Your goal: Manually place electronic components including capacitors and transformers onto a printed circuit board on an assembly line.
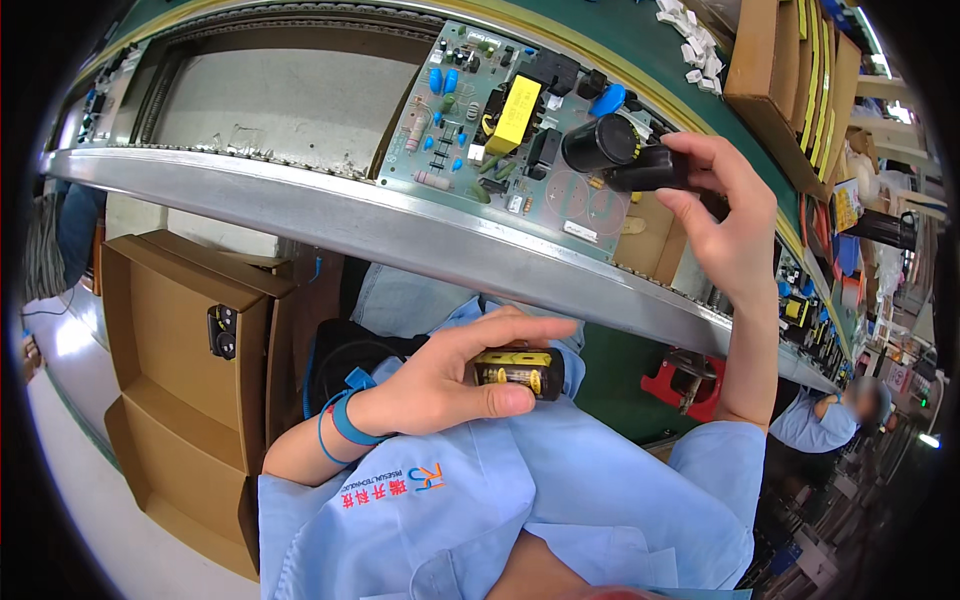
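Note:
My right hand (pixel 725 205) pinches a black cylindrical capacitor (pixel 640 170) at the right side of a circuit board (pixel 400 165). Just left of it, a thicker black capacitor (pixel 600 143) stands tilted on the board. Bare printed circles show in front of both. Whether the held capacitor's leads are in the board is hidden. Near my lap, my left hand (pixel 440 380) is closed around a black cylindrical part with yellow markings (pixel 520 373), which looks like a capacitor. A yellow-wrapped transformer (pixel 516 112) and several blue disc parts (pixel 443 82) are mounted on the board.
A metal rail (pixel 400 215) runs between me and the board. An open cardboard box (pixel 180 390) at left has a black part (pixel 222 332) inside. White connectors (pixel 692 45) and another cardboard box (pixel 785 90) lie at far right. A red-based tool (pixel 685 382) is below the rail.

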